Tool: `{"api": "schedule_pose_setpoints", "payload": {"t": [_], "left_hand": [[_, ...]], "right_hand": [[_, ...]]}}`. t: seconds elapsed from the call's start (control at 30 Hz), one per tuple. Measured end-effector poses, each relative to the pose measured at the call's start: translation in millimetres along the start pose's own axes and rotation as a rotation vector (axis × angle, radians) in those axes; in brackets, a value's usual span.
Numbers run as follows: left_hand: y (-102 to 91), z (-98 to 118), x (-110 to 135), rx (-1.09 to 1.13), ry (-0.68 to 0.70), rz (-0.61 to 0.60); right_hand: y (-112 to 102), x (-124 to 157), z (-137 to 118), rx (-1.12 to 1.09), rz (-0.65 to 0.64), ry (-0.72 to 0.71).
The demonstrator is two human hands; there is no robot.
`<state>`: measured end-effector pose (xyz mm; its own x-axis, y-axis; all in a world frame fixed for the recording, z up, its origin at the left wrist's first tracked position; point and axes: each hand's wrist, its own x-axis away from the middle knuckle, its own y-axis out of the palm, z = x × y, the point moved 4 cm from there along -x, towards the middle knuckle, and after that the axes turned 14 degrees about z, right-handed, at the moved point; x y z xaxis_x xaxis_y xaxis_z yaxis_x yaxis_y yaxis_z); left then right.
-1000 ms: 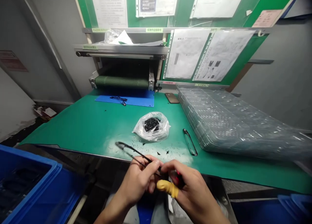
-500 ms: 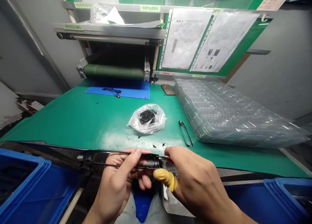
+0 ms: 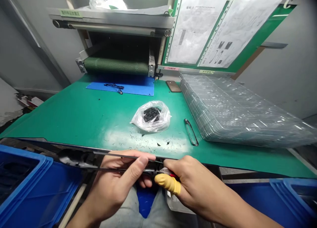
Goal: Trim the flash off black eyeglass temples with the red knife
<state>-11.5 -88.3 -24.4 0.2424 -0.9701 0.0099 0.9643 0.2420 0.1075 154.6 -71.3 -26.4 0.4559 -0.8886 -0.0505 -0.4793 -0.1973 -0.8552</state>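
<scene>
My left hand [image 3: 115, 183] is closed around a long, narrow black plastic frame [image 3: 76, 161], its thumb and fingers pressing on the long rails. One end of the frame sticks out to the left; the other lies between my two hands. My right hand [image 3: 195, 180], with a yellow finger cot [image 3: 168, 184] on one digit, grips a small hand tool with metal and red parts [image 3: 168, 171]. The tool's tip meets the frame's right end, and most of it is hidden in my fist. Both hands are in front of the table's near edge, over my lap.
On the green table [image 3: 74, 122] sit a plastic bag of small black bits [image 3: 152, 117], scattered black scraps, another black frame [image 3: 191, 133], a phone [image 3: 173, 86] and stacked clear trays [image 3: 235, 115]. A conveyor [image 3: 116, 66] stands behind. Blue bins [image 3: 49, 195] flank me.
The black frame has turned in my left hand, and its left end has shifted further left. The red part of the tool shows more. The whole view has shifted slightly.
</scene>
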Motion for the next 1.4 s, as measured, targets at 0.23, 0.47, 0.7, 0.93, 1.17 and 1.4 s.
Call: {"api": "schedule_pose_setpoints", "payload": {"t": [0.23, 0.47, 0.7, 0.93, 1.17, 1.4], "left_hand": [[-6.3, -10, -5, 0.175, -0.117, 0.048], [21.8, -30, 12, 0.631, -0.640, 0.007], [23.3, -30, 10, 0.647, -0.627, 0.005], [17.5, -34, 3, 0.573, -0.306, 0.030], [10.9, -46, -16, 0.437, -0.094, -0.223], [8.8, -53, -38, 0.386, -0.241, -0.157]], "right_hand": [[-5, 6, -3, -0.525, -0.050, 0.024], [-10, 4, -19, -0.049, 0.662, -0.328], [-11, 0, -22, 0.017, 0.751, -0.308], [20, 5, -19, -0.491, 0.386, -0.029], [27, 8, -10, -0.874, 0.365, 0.189], [6, 8, -5, -0.451, 0.639, -0.378]]}}
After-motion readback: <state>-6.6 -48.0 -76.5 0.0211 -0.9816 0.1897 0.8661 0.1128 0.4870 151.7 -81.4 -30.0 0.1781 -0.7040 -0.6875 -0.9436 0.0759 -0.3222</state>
